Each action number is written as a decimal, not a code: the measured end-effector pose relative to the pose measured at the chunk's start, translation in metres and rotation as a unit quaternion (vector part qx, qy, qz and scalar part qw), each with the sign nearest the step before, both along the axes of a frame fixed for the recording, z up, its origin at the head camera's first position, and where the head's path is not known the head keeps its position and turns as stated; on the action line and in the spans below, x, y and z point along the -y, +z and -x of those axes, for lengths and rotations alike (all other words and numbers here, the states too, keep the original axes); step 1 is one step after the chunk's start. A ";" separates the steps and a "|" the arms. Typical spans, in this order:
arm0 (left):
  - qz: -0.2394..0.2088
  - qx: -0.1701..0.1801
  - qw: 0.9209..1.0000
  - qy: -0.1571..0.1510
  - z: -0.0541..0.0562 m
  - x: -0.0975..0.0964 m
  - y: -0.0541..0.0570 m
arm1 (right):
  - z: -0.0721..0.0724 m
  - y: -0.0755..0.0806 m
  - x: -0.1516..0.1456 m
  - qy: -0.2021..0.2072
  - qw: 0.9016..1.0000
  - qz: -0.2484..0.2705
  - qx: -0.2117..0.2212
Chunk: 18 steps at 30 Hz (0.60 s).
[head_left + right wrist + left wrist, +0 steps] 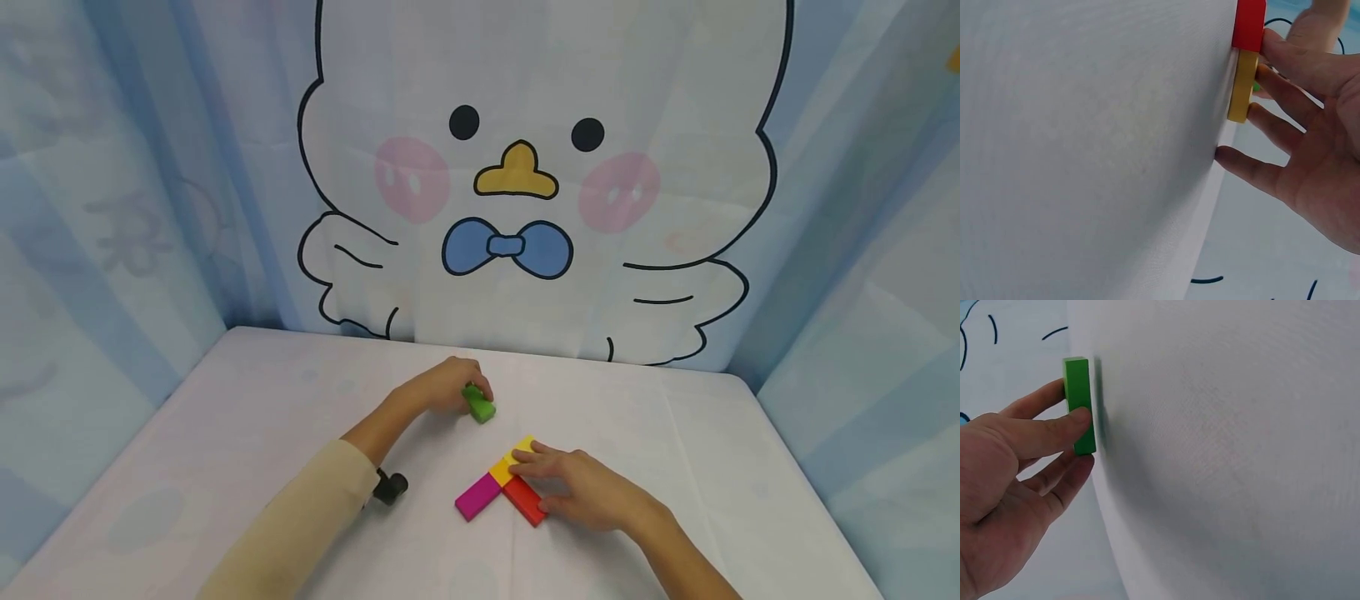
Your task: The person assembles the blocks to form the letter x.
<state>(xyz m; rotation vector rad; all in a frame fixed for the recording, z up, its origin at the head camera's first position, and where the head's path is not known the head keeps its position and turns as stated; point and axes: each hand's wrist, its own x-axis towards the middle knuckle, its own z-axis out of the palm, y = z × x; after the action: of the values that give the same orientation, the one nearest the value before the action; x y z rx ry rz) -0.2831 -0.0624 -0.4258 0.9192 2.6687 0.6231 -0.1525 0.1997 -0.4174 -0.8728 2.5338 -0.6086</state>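
Note:
My left hand [448, 387] pinches a green block [478, 403] low over the white table. In the left wrist view the thumb lies on the face of that small green block [1077, 381], with fingers behind and below it. My right hand [588, 490] has its fingers fairly straight over a group of blocks. Its fingertips touch the yellow piece [501, 472], and the thumb is against the red block [522, 502]. A magenta block [477, 497] adjoins the yellow piece at its lower left. The right wrist view shows red and yellow end to end, the magenta one out of sight.
A white cloth covers the table [675, 450]. Blue and white curtains [105, 208] stand at the back and both sides, the back one bearing a cartoon bird. A black device [390, 487] is at the left sleeve's cuff [358, 467].

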 end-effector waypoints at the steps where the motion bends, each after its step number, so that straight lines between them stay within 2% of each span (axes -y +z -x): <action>1: 0.001 0.002 1.000 0.000 -0.002 0.000 0.000 | 0.000 0.000 0.000 0.000 1.000 0.000 0.000; 12: -0.002 0.005 1.000 -0.024 -0.026 0.001 0.004 | 0.001 -0.002 -0.001 0.006 1.000 0.005 -0.013; 18: 0.004 0.008 1.000 -0.025 -0.037 0.000 0.005 | 0.000 -0.002 -0.001 0.003 1.000 0.004 -0.012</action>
<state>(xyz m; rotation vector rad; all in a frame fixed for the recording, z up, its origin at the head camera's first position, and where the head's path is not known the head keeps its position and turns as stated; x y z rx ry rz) -0.2465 -0.0626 -0.4204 0.9703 2.6235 0.6065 -0.1527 0.2008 -0.4194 -0.8950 2.5516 -0.6114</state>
